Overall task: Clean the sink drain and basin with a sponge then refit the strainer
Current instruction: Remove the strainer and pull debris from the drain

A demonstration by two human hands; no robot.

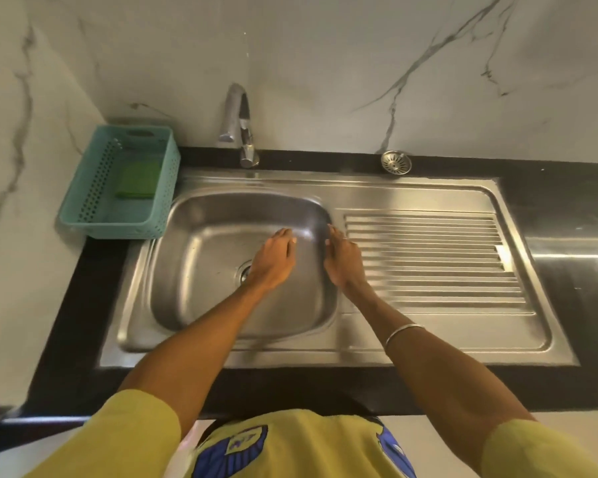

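Sink [187,263]: steel basin set in a black counter [567,208], ribbed drainboard [428,260] on its right. Both hands are over the basin, holding nothing. Left hand [273,258] palm-down, fingers straight and together, over the middle of the basin and covering most of the drain [244,270]; only the drain's left edge shows. Right hand [342,258] is at the basin's right edge, fingers extended and close together; can't tell whether it touches the rim (some motion blur). Strainer [396,162] is out of the drain, lying on the counter behind the drainboard, against the marble wall [325,63]. Sponge [137,181], green, lies in the teal basket [83,219] on the counter left of the sink. Tap [239,125] stands behind the basin, no water seen. Bangle [403,334] on the right wrist, yellow sleeves [135,432].
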